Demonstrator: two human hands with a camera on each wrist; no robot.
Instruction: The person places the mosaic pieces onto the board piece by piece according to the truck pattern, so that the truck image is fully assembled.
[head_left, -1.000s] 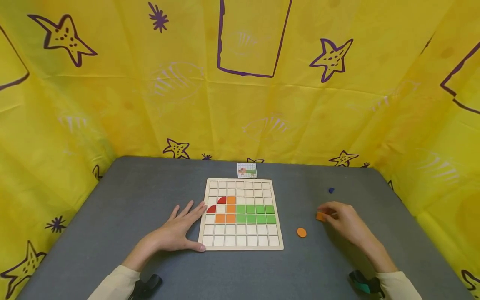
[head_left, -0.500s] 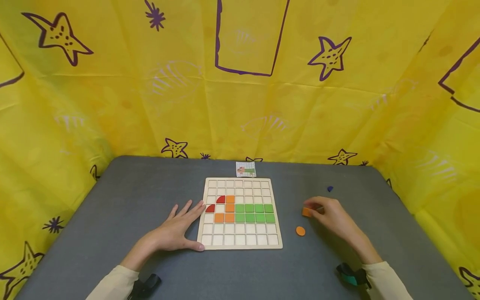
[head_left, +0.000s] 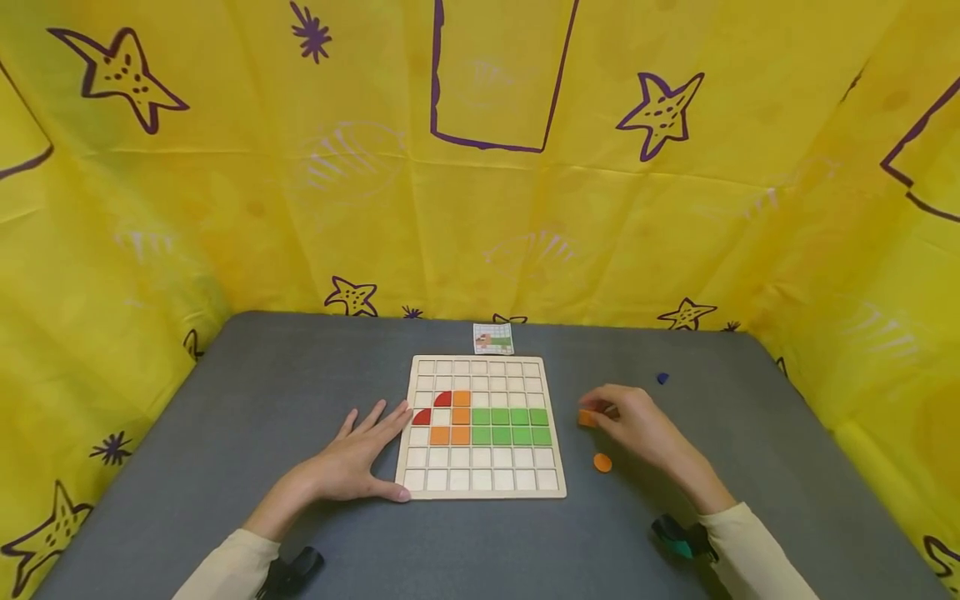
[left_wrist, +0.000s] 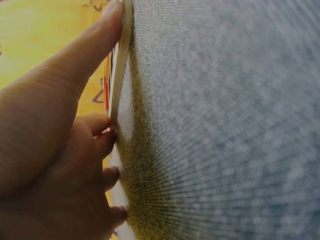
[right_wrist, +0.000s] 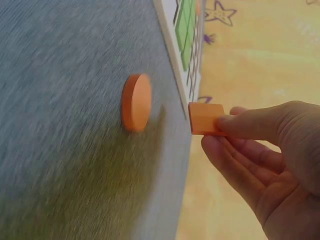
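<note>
Between thumb and fingers my right hand [head_left: 630, 421] pinches an orange square tile [right_wrist: 206, 119], just right of the wooden grid board [head_left: 480, 483]. My left hand [head_left: 348, 458] lies with fingers spread at the board's left edge, thumb and fingertips touching its rim, as the left wrist view also shows. On the board sit two rows of green square tiles [head_left: 510, 426], several orange squares [head_left: 450, 435] and two red quarter-round tiles [head_left: 422, 417]. An orange round tile [right_wrist: 137, 102] lies on the table below my right hand.
A small pattern card [head_left: 492, 339] lies behind the board. A small dark blue piece [head_left: 662, 378] is on the grey table [head_left: 322, 358] at the right. A yellow patterned cloth [head_left: 480, 208] hangs along the back and sides.
My right hand has moved left toward the board, carrying the orange square tile. The left hand has stayed on the board's edge.
</note>
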